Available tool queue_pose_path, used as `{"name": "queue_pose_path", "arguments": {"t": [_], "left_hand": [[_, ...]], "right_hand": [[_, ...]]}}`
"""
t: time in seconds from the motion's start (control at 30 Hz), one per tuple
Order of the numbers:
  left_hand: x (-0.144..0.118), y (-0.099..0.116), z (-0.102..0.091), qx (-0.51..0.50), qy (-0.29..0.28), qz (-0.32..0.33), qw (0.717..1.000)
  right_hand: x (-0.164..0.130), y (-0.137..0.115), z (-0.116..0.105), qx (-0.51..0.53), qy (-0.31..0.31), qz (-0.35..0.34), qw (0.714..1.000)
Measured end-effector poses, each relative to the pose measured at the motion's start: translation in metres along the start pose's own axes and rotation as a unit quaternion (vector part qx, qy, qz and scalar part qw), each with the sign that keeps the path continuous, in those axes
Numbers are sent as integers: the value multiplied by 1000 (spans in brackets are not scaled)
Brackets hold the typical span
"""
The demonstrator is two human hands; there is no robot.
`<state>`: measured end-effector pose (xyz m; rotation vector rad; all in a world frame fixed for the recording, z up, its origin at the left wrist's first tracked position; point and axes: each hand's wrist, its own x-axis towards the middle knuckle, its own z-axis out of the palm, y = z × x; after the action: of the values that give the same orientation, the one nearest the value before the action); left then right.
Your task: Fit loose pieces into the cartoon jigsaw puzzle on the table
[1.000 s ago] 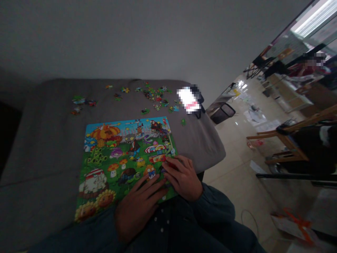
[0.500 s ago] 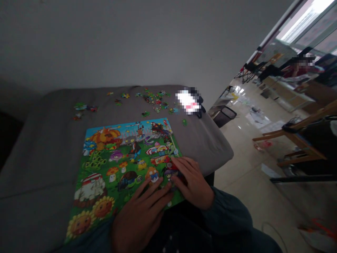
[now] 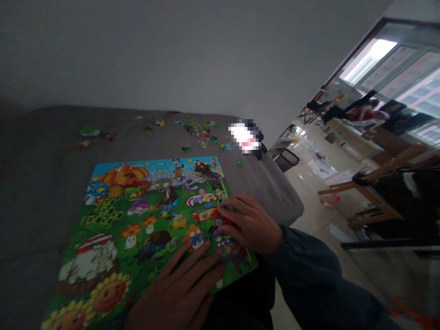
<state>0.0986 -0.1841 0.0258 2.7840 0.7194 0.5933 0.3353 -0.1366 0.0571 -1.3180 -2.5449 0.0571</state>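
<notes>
A colourful cartoon jigsaw puzzle [image 3: 137,215] lies on a grey cushioned surface [image 3: 41,151]. My left hand [image 3: 178,288] rests flat on the puzzle's near edge with its fingers spread and pointing right. My right hand [image 3: 249,222] sits on the puzzle's right edge, its fingertips curled down and pressing on a piece with red on it [image 3: 228,221]. Whether the fingers grip that piece or only press it I cannot tell. Dark sleeves cover both forearms.
Several loose puzzle pieces [image 3: 202,133] lie scattered at the far side of the cushion, with a few more at the far left [image 3: 92,135]. A blurred bright object [image 3: 245,136] sits at the far right corner. Beyond the edge are a tiled floor, a black bin [image 3: 288,159] and wooden chairs [image 3: 374,183].
The view has shifted, so the puzzle looks larger and further left. My right hand has crept a little up the puzzle's right edge. My left hand stays flat on the near edge.
</notes>
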Motion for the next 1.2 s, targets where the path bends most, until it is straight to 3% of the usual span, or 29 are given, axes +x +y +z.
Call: {"name": "queue_pose_path", "arguments": {"t": [0.23,0.5,0.63,0.73,0.83,0.97,1.07,1.2], "left_hand": [[2,-5,1,44,-5,35,998],[1,-6,-1,6,-5,28,1000],[1,-6,1,19,-6,37,999],[0,-6,1,30,0,34,999],[2,-7,0,37,2,32,999],[3,-8,-1,46,15,44,998],[4,-7,-4,58,24,53,997],[3,-4,-4,86,29,46,995]], "right_hand": [[4,6,2,-21,36,-28,999],[11,12,12,91,60,-5,994],[14,12,10,168,70,59,982],[19,13,7,228,46,114,966],[20,13,3,264,16,125,956],[11,8,2,206,14,78,975],[1,6,5,121,54,8,991],[-4,5,7,3,107,-76,991]]}}
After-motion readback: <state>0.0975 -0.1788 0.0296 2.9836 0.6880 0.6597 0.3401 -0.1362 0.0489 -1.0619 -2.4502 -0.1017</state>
